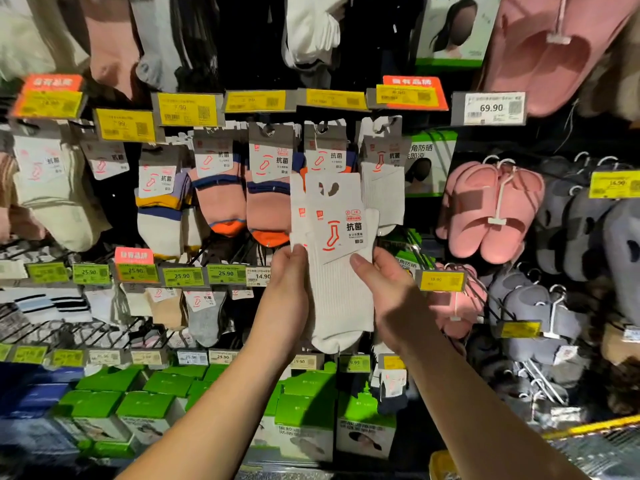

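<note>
Two packs of white ribbed socks (341,303) with white card labels bearing a red sock drawing are held up in front of a shop display. My left hand (287,285) grips the left edge, its thumb on the rear pack's card. My right hand (384,292) holds the right edge, thumb pressed on the front card's lower corner. The sock toes hang down between my wrists. More white sock packs (382,174) hang on a hook just behind, upper right.
Rows of sock packs (266,188) hang on hooks under yellow price tags (188,109). Pink slippers (491,209) and grey slippers (568,233) hang at the right. Green boxes (304,410) fill the lower shelf. Green price tags (181,276) line the middle rail.
</note>
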`<state>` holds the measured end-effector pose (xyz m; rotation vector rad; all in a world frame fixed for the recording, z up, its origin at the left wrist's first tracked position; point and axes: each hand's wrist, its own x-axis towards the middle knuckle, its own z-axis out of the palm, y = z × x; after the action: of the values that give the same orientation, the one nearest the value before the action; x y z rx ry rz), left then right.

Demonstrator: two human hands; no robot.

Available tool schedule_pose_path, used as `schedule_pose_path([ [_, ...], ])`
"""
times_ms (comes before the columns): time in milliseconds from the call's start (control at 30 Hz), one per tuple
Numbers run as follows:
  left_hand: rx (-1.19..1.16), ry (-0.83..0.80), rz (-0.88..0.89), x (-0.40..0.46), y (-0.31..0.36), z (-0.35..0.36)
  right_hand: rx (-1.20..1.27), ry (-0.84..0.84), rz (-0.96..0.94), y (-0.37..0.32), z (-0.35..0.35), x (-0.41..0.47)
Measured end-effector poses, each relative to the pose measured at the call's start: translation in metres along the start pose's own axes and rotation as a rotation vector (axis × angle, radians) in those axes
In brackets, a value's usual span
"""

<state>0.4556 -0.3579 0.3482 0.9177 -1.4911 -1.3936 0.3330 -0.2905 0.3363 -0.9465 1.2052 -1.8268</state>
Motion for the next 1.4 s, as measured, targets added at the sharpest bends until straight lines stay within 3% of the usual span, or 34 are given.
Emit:
schedule_pose_path([
  [200,-0.019,0.046,0.055,0.006,-0.004,-0.001,0.033,0.084,0.019,-0.005,-0.009,0.005],
  [400,-0.024,0.122,0.119,0.009,-0.003,-0.01,0.116,0.286,0.046,-0.033,-0.028,0.026],
  [600,-0.064,0.128,0.136,0.007,0.003,-0.012,-0.151,0.281,-0.086,-0.061,-0.046,0.048],
  [833,-0.129,0.11,0.118,0.011,0.004,-0.004,-0.27,0.308,-0.203,-0.068,-0.058,0.104],
  [1000,-0.138,0.107,0.11,0.011,0.005,-0.006,-0.394,0.36,-0.163,-0.056,-0.071,0.135],
  [1133,-0.114,0.126,0.115,0.009,0.008,-0.007,-0.637,0.421,-0.148,-0.05,-0.076,0.155],
  [1400,-0.098,0.135,0.112,0.005,0.011,-0.007,-0.957,0.426,0.022,-0.051,-0.08,0.191],
])
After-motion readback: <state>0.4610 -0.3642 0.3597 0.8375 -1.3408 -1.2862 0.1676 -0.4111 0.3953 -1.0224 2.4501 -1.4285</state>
